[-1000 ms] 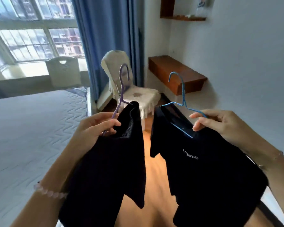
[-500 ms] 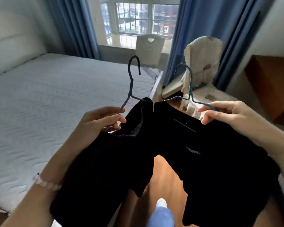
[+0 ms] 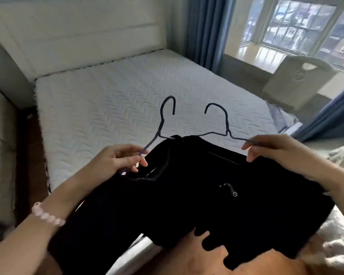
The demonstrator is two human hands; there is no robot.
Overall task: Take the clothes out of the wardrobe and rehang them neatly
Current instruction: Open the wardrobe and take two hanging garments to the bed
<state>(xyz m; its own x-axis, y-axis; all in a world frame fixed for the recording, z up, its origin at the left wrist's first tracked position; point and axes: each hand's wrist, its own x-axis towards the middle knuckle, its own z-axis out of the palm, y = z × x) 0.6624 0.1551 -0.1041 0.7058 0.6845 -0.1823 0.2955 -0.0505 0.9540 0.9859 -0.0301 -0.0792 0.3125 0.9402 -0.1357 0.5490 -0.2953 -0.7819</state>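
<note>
Two black garments hang from thin wire hangers held out over the bed's foot. My left hand (image 3: 117, 158) pinches the arm of the left hanger (image 3: 163, 118), which carries a black knit garment (image 3: 111, 211). My right hand (image 3: 270, 147) pinches the arm of the right hanger (image 3: 224, 126), which carries a black top (image 3: 246, 205) with a small pale logo. The two garments touch and overlap in the middle. Both hooks point upward.
A white quilted mattress (image 3: 117, 92) with a pale padded headboard (image 3: 77, 36) fills the space ahead. Blue curtains (image 3: 203, 30) and a window (image 3: 298, 26) lie at the back right, with a pale chair back (image 3: 298, 82) beside the bed. Wooden floor (image 3: 187, 259) shows below.
The view has swung left from the chair and wall shelf to the bed. Both hands with their hangers have moved over the mattress, and the garments have come together.
</note>
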